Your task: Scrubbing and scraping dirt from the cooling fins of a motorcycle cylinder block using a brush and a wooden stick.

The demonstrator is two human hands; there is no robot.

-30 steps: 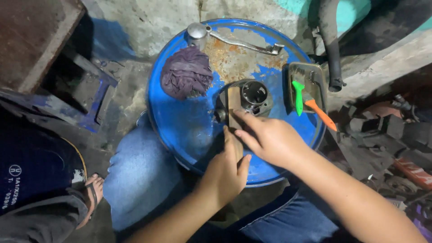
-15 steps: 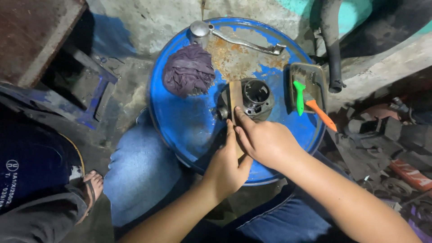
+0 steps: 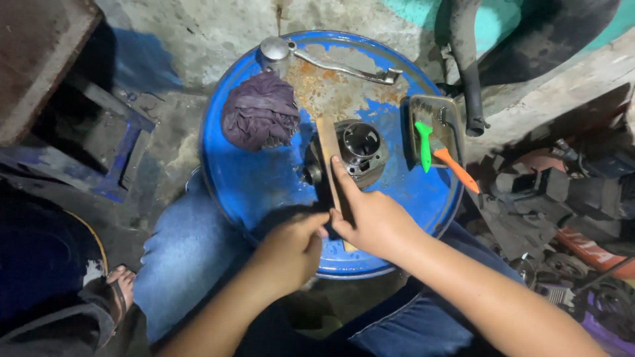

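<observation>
A grey metal engine cylinder point(image 3: 360, 147) stands on the top of a blue drum point(image 3: 264, 185). A flat wooden stick point(image 3: 329, 149) lies against the cylinder's left side, running toward me. My right hand point(image 3: 374, 215) presses on the stick, its forefinger stretched along it up to the cylinder. My left hand point(image 3: 288, 254) grips the stick's near end, fingers curled around it, just left of the right hand.
A crumpled dark purple rag point(image 3: 260, 119) lies on the drum's left part. A metal lever with a round head point(image 3: 331, 63) rests at the far rim. A small tray point(image 3: 433, 116) holds green- and orange-handled tools point(image 3: 442, 154). Another person's foot point(image 3: 112, 294) is at lower left. Dark machine parts point(image 3: 562, 198) clutter the right.
The stick now lies longer along the cylinder's left side, and both hands have slid toward its near end. The view has shifted slightly.
</observation>
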